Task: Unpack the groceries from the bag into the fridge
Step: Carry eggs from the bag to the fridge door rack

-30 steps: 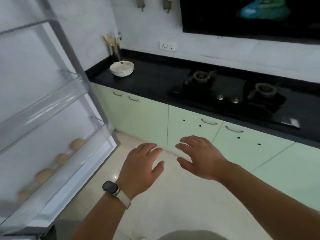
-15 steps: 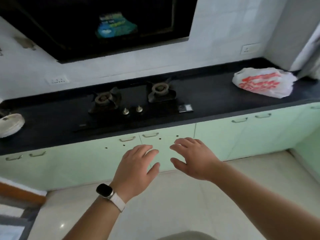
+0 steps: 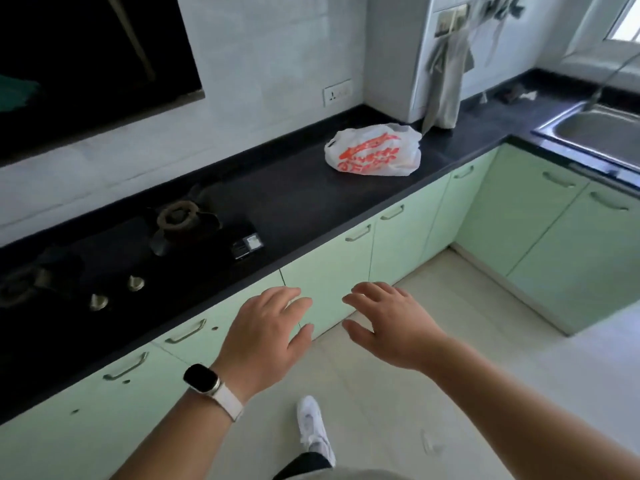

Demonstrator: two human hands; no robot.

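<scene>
A white plastic grocery bag with orange print lies on the black countertop, near the corner by the wall. My left hand, with a watch on the wrist, hovers palm down in front of the green cabinets, fingers apart and holding nothing. Beside it, my right hand is likewise spread and empty. Both hands are well short of the bag, lower and nearer to me. The fridge is out of view.
A gas hob with two burners and knobs sits on the counter at left. A steel sink is at the right. Cloths hang on the wall behind the bag. Pale green cabinets line the floor; a white shoe steps forward.
The view has swung right, away from the open fridge door, along the counter. The bag has come closer and more central. Both hands stay empty and spread in front.
</scene>
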